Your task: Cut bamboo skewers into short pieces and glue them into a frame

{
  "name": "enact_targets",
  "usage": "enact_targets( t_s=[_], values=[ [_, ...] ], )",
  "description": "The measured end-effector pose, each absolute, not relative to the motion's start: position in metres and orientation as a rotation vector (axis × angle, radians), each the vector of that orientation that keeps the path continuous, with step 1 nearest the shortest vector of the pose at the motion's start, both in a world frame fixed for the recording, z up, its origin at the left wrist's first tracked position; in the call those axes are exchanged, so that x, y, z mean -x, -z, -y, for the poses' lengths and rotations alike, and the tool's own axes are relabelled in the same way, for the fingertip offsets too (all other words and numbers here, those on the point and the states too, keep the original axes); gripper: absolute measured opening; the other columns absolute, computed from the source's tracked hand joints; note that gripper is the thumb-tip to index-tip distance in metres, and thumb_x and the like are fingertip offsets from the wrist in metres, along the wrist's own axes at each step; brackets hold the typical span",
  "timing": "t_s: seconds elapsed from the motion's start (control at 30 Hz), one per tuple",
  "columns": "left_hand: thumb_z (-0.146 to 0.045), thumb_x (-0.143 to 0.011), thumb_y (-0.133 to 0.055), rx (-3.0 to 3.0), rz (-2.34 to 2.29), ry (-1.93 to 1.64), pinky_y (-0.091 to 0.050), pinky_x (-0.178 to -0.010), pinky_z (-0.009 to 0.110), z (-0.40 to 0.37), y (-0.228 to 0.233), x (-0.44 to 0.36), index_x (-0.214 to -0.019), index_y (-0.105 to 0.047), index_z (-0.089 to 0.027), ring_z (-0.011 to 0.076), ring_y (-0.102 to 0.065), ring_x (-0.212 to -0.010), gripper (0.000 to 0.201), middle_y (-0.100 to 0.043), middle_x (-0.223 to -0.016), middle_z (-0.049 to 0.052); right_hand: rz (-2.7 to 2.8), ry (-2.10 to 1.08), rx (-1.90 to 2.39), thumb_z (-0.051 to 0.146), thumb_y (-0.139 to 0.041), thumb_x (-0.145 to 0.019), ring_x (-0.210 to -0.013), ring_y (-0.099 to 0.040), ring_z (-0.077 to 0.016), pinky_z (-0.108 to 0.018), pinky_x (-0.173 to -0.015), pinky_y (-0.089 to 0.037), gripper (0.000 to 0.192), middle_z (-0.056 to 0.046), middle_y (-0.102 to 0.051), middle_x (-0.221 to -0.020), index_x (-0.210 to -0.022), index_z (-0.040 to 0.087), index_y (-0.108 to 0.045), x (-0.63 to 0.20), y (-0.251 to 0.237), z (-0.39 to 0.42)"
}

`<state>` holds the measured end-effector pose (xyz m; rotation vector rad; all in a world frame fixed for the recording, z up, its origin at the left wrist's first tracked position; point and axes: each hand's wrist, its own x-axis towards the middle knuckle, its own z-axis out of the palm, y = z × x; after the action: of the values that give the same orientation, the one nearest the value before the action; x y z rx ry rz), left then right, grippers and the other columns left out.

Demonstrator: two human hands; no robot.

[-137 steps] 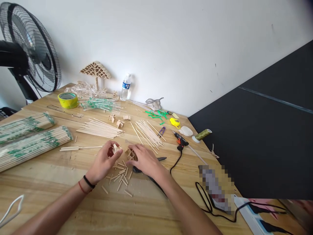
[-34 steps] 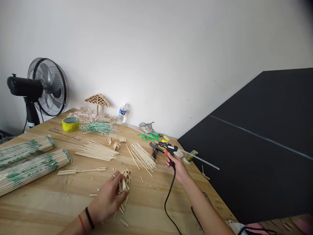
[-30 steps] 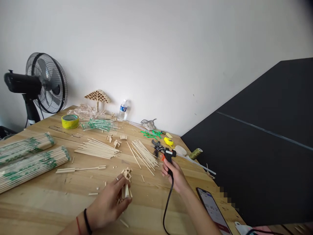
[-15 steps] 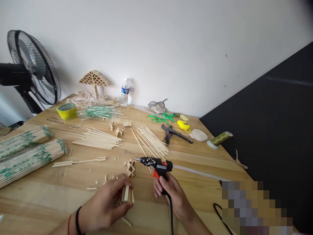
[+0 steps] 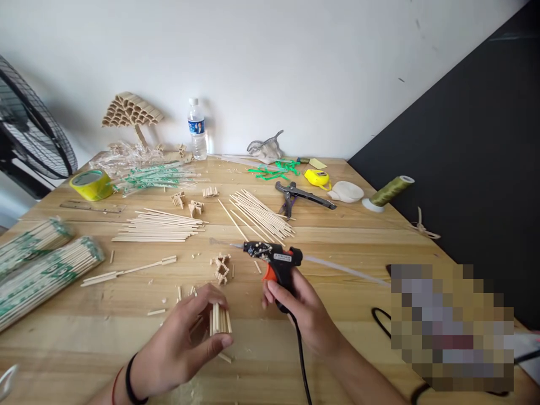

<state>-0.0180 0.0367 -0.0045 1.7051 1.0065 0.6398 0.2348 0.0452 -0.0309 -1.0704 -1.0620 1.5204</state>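
Note:
Between the thumb and fingers of my left hand (image 5: 188,332) is a small block of short wooden sticks (image 5: 220,319), tilted a little. My right hand (image 5: 301,309) is wrapped round the handle of a black glue gun (image 5: 274,256) with an orange trigger, and its nozzle points left. A clear glue stick (image 5: 343,269) juts from the back of the gun. Just beyond my left hand lies a small openwork piece of glued sticks (image 5: 221,268). Loose short sticks (image 5: 157,312) lie beside the hand, some partly hidden under it.
Long sticks lie in two spreads (image 5: 158,226) (image 5: 261,216). Wrapped stick bundles (image 5: 50,275) are at left, near yellow tape (image 5: 91,185). Behind stand a stick-built roof model (image 5: 133,112) and a bottle (image 5: 197,132). Cutters (image 5: 301,197), a tape measure (image 5: 318,179) and a thread spool (image 5: 388,194) are at right.
The view has shifted, so the table's back and the fan sit higher or further left. Both hands keep their holds; the glue gun is slightly farther from the stick block.

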Motion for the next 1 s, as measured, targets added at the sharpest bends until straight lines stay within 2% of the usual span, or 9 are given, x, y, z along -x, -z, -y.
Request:
enact_targets(
  t_s=[0.13, 0.23, 0.33, 0.4, 0.57, 0.63, 0.77, 1.0],
  values=[
    [-0.045, -0.097, -0.065, -1.65, -1.011, -0.674, -0.046, -0.061, 0.025, -0.038, 0.003, 0.017, -0.107, -0.06, -0.023, 0.0161, -0.054, -0.074, 0.025, -0.055, -0.092, 0.003, 1.056, -1.53, 1.088, 0.052, -0.067, -0.096, -0.064, -0.043, -0.0145, -0.03, -0.061, -0.039, 0.033, 0.004, -0.05, -0.073, -0.107, 0.024, -0.055, -0.239, 0.024, -0.052],
    [-0.043, -0.097, -0.065, -1.67, -1.028, -0.688, -0.047, -0.064, 0.025, -0.04, 0.005, 0.017, -0.107, -0.06, -0.023, 0.0168, -0.056, -0.078, 0.023, -0.057, -0.096, 0.005, 1.087, -1.536, 1.081, 0.053, -0.069, -0.095, -0.066, -0.04, -0.0142, -0.031, -0.065, -0.038, 0.035, 0.004, -0.047, -0.076, -0.108, 0.024, -0.055, -0.241, 0.022, -0.052],
    [-0.044, -0.097, -0.065, -1.713, -1.056, -0.677, -0.047, -0.064, 0.025, -0.041, 0.01, 0.018, -0.108, -0.061, -0.022, 0.0182, -0.059, -0.082, 0.024, -0.06, -0.101, 0.007, 1.147, -1.557, 1.091, 0.054, -0.072, -0.092, -0.074, -0.043, -0.0158, -0.032, -0.072, -0.039, 0.037, 0.001, -0.048, -0.088, -0.108, 0.025, -0.056, -0.243, 0.022, -0.049],
    [-0.043, -0.097, -0.065, -1.756, -1.072, -0.672, -0.046, -0.062, 0.025, -0.041, 0.011, 0.02, -0.109, -0.061, -0.022, 0.0172, -0.058, -0.078, 0.025, -0.062, -0.099, 0.006, 1.192, -1.569, 1.109, 0.054, -0.071, -0.093, -0.078, -0.043, -0.0165, -0.032, -0.073, -0.038, 0.035, 0.0, -0.047, -0.091, -0.106, 0.025, -0.056, -0.244, 0.023, -0.047],
    [-0.036, -0.097, -0.066, -1.972, -1.076, -0.629, -0.043, -0.056, 0.025, -0.042, 0.01, 0.019, -0.109, -0.06, -0.023, 0.0134, -0.052, -0.063, 0.019, -0.063, -0.094, 0.003, 1.21, -1.554, 1.117, 0.055, -0.064, -0.098, -0.075, -0.04, -0.0163, -0.032, -0.073, -0.034, 0.032, 0.002, -0.043, -0.083, -0.101, 0.024, -0.055, -0.239, 0.029, -0.046],
    [-0.031, -0.097, -0.066, -2.072, -1.045, -0.62, -0.047, -0.062, 0.026, -0.042, 0.01, 0.018, -0.111, -0.059, -0.024, 0.0154, -0.059, -0.07, 0.018, -0.066, -0.099, 0.005, 1.175, -1.547, 1.11, 0.055, -0.063, -0.099, -0.074, -0.039, -0.0164, -0.032, -0.072, -0.033, 0.032, 0.003, -0.043, -0.08, -0.103, 0.024, -0.055, -0.237, 0.032, -0.046],
    [-0.023, -0.097, -0.065, -2.182, -0.968, -0.606, -0.054, -0.083, 0.032, -0.041, 0.012, 0.016, -0.118, -0.058, -0.025, 0.0219, -0.067, -0.097, 0.022, -0.068, -0.109, 0.008, 1.145, -1.547, 1.104, 0.055, -0.06, -0.1, -0.073, -0.04, -0.017, -0.032, -0.07, -0.033, 0.031, 0.003, -0.043, -0.077, -0.106, 0.025, -0.056, -0.235, 0.036, -0.046],
    [-0.019, -0.097, -0.063, -2.19, -0.962, -0.588, -0.055, -0.085, 0.032, -0.04, 0.014, 0.018, -0.119, -0.056, -0.025, 0.022, -0.067, -0.1, 0.023, -0.068, -0.112, 0.009, 1.089, -1.537, 1.097, 0.056, -0.069, -0.094, -0.07, -0.039, -0.0167, -0.031, -0.065, -0.032, 0.034, 0.003, -0.044, -0.074, -0.098, 0.023, -0.06, -0.236, 0.037, -0.045]
  ],
)
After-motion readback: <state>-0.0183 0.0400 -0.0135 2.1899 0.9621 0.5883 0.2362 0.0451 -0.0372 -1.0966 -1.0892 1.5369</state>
